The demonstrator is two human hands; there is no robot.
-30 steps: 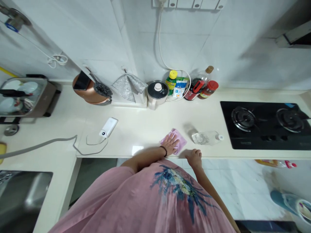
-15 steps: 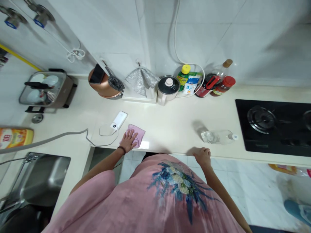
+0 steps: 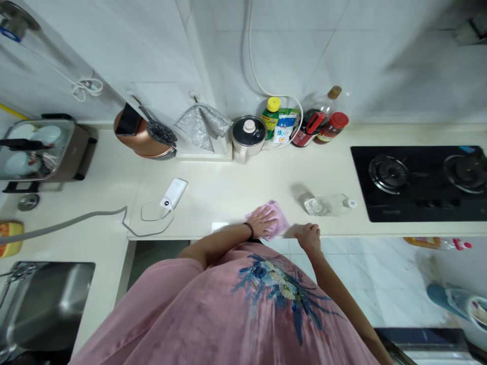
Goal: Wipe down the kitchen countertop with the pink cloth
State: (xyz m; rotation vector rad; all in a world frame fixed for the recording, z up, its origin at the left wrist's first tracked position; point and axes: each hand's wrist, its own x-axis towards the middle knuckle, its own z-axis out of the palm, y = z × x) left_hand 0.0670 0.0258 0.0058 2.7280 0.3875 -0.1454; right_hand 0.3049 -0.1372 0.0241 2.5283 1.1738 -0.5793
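My left hand (image 3: 262,223) lies flat on a folded pink cloth (image 3: 279,221), fingers spread, pressing it to the counter near the front edge. A dark band circles that wrist. Just to the right, my right hand (image 3: 310,238) rests at the counter's edge with its fingers curled in and nothing seen in them. Beyond it, a clear plastic bottle (image 3: 330,205) with a white cap lies on its side. Farther left, a white power bank (image 3: 174,193) sits on the cream counter (image 3: 228,190) with a thin cable looped beside it.
Along the wall stand a small lidded pot (image 3: 249,134), a yellow-capped bottle (image 3: 270,117) and red-capped sauce bottles (image 3: 332,128). A black gas hob (image 3: 418,190) is at right. At left are a steel sink (image 3: 49,309), an electric pan (image 3: 41,152) and a grey hose (image 3: 76,218).
My left hand has slid the pink cloth rightward along the counter, from near the power bank to beside my right hand. My right hand stays at the edge. The view has shifted right.
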